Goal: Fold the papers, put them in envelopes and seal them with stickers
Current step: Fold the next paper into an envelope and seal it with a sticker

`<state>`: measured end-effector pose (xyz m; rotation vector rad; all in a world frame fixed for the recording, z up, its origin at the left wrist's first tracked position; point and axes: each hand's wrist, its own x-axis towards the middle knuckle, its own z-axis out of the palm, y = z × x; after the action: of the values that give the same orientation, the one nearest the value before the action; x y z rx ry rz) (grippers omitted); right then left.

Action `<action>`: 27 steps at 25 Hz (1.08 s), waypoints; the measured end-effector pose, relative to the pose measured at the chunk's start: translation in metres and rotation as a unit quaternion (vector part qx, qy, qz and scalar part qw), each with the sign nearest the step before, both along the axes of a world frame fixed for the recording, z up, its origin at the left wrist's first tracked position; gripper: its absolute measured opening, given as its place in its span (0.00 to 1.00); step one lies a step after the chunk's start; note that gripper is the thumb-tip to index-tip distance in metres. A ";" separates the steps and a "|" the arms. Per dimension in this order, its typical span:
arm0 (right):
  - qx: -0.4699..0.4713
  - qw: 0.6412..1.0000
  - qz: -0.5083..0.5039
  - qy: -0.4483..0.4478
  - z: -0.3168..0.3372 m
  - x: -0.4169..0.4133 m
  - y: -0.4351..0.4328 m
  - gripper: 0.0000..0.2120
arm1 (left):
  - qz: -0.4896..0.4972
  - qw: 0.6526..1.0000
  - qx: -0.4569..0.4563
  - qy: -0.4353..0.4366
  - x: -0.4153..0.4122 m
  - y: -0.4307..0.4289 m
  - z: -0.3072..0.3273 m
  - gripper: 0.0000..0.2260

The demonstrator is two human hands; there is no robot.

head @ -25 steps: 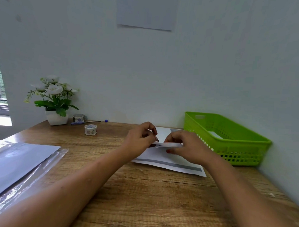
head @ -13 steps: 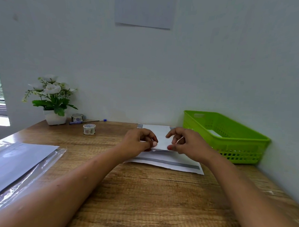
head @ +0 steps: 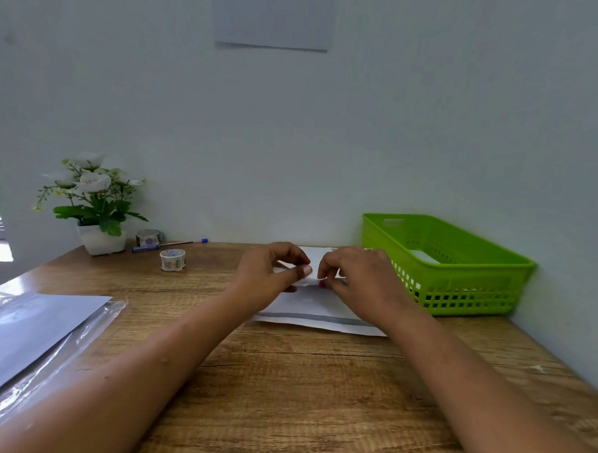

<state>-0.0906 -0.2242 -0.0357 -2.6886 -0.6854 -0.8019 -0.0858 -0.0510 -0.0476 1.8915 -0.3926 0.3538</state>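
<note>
Pinched between thumb and curled fingers, the small folded white paper [head: 309,281] sits in the grip of both hands. The left hand [head: 271,274] clamps its left end with the thumb tip laid along the top, and the right hand [head: 362,277] clamps its right end. The paper is over the flat white envelope with a grey strip [head: 321,309], which lies on the wooden table [head: 300,397] beneath the hands. I cannot tell whether paper and envelope touch.

Just beside the right hand stands a lime-green perforated plastic basket [head: 459,295] with something white inside. At the far left by the wall are a white-flowered plant in a white pot [head: 96,214], a patterned tape roll [head: 173,259], a second tape roll [head: 148,237] and a blue-capped pen [head: 168,246]. Grey sheets in a clear plastic sleeve [head: 29,331] lie at the near left.
</note>
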 end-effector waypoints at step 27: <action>-0.049 0.998 -0.008 -0.031 0.006 -0.009 0.005 0.09 | 0.230 0.774 0.547 -0.221 -0.018 -0.019 0.003 0.15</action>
<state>-0.1000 -0.2192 -0.0292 -2.7694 -0.7356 -0.8819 -0.1038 -0.0696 -0.0450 3.0751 -0.4941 1.0934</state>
